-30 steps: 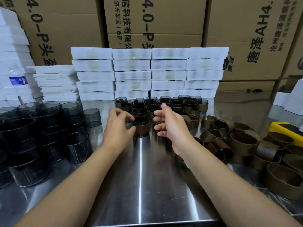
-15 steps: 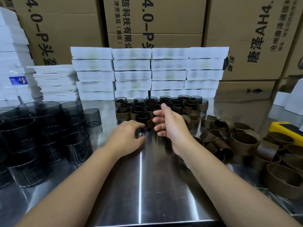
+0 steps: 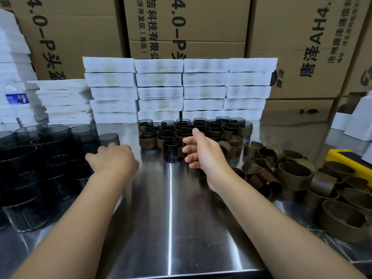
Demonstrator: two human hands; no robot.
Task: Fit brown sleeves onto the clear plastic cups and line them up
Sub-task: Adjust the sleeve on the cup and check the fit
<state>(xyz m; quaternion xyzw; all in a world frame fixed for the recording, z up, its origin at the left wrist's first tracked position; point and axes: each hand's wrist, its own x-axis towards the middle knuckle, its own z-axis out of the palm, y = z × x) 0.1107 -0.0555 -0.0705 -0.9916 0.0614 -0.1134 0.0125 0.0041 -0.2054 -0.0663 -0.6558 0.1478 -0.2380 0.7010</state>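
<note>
Two hands [image 3: 203,152], one yellow device [image 3: 350,161], one water bottle [image 3: 17,101]

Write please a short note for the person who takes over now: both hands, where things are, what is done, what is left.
Left hand: empty, open, reaching toward the bare cups on the left.
Right hand: empty, open, beside the front sleeved cup.
Done: sleeved cups grouped in rows at the back centre.
Left: many bare cups; loose brown sleeves lie on the right.

My steel table [image 3: 171,228] as landmark | white flat boxes [image 3: 181,91] stacked in rows along its far edge | brown printed cartons [image 3: 187,27] walling behind those | water bottle [image 3: 17,101] at its far left | yellow device [image 3: 350,160] on its right edge
</note>
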